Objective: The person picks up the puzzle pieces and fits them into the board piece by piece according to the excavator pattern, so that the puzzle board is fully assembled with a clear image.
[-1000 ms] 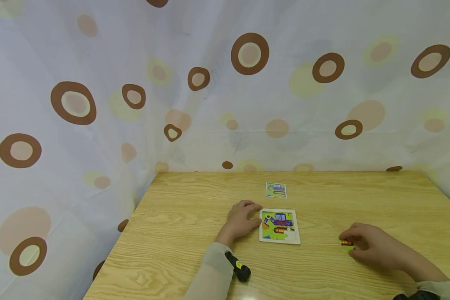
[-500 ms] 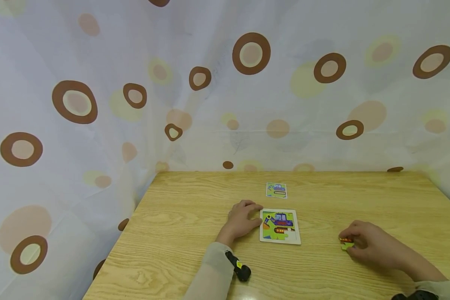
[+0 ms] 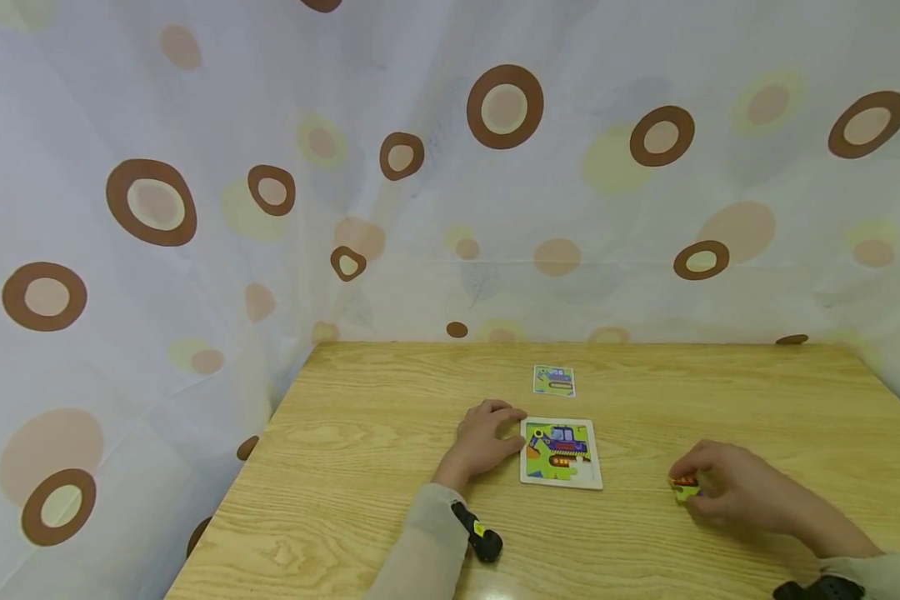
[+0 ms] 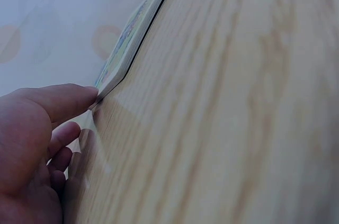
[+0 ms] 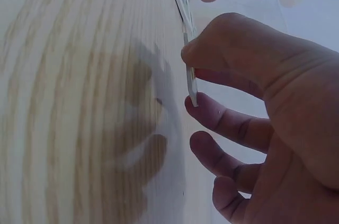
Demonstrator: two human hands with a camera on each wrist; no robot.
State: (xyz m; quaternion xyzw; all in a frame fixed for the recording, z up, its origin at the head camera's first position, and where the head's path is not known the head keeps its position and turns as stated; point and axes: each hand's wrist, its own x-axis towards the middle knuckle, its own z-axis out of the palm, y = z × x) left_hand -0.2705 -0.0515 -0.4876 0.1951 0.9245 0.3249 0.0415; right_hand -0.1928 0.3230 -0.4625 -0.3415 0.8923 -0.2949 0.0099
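In the head view, my left hand [image 3: 483, 443] rests on the table at the left edge of a white-framed jigsaw puzzle board [image 3: 587, 476]. Thumb and forefinger touch that edge without wrapping round it; the left wrist view has the thumb straight against the board's corner [image 4: 114, 80]. Most of a blue digger picture fills the frame, with a gap at the lower right. To the right of the board, my right hand [image 3: 750, 492] pinches a green and red puzzle piece [image 3: 686, 492]. The right wrist view shows the piece [image 5: 192, 89] edge-on between thumb and fingers, above the table.
A small picture card [image 3: 553, 381] with a similar digger lies behind the board. The wooden table [image 3: 390, 392] ends at a spotted curtain [image 3: 585, 283] at the back and left. Bare wood separates the board from the right hand.
My right hand has shifted slightly left with the puzzle piece, and the piece has turned a little in its fingers. The left hand and the board have kept their places.
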